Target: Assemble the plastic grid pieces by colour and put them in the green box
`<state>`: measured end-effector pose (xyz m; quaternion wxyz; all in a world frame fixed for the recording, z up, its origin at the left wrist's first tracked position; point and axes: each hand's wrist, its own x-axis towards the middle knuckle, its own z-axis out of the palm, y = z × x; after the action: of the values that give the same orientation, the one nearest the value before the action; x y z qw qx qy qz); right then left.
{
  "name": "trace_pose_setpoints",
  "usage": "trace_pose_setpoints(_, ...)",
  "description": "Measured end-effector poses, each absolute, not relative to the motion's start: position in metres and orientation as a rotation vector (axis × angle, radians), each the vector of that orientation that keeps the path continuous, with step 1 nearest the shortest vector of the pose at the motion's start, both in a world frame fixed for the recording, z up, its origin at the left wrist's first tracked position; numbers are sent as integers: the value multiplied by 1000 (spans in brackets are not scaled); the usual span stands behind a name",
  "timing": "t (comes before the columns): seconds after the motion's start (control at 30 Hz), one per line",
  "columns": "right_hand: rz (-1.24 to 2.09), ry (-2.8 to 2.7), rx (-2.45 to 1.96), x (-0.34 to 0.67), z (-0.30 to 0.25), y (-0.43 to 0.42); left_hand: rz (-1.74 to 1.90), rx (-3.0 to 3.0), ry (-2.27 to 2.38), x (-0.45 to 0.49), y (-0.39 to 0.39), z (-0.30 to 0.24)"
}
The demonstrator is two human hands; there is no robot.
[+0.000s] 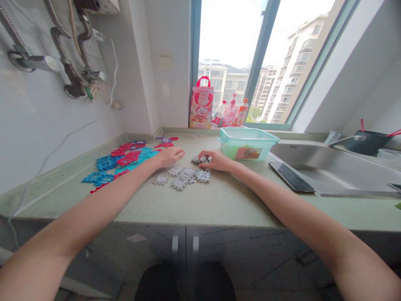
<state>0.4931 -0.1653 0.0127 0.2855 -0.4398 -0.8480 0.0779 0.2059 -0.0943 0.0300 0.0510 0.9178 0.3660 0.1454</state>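
Note:
My right hand (pixel 216 160) curls its fingers and thumb around some grey interlocking plastic pieces (pixel 197 159) at the middle of the countertop. Just in front of it lie several more flat grey interlocking pieces (pixel 180 182), with toothed edges and window-like lattices. My left hand (pixel 171 157) rests low over the counter with its fingers stretched out, holding nothing visible. Beside the left forearm spreads a pile of similar pieces: dark blue (pixel 106 162), red (pixel 130 157) and light blue ones (pixel 145 154). Part of that pile is hidden behind the left arm.
A mint-green plastic tub (pixel 247 134) stands behind my right forearm. A phone (pixel 291 177) lies at the edge of the steel sink (pixel 332 169). Bottles (pixel 231 116) and a pink package (pixel 202 109) line the windowsill. A white cable (pixel 67 136) hangs along the left wall.

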Motion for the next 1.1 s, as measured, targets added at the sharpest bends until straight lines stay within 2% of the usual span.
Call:
trace_pose_setpoints(0.37,-11,-2259,-1207,484,15,-167,456,2779,1088,204,-89,26)
trace_pose_setpoints(0.6,-160,-2183,-1100,493,40,-179,448,2764,1092,205,-93,29)
trace_pose_setpoints(0.73,-364,-2070,-1103,514,59,-181,446,2754,1092,205,-96,31)
trace_pose_setpoints(0.9,-599,-1721,-1330,562,74,-177,457,2743,1065,205,-96,31)
trace_pose_setpoints(1.1,-531,-1566,-1635,590,76,-175,454,2745,1054,204,-93,28)
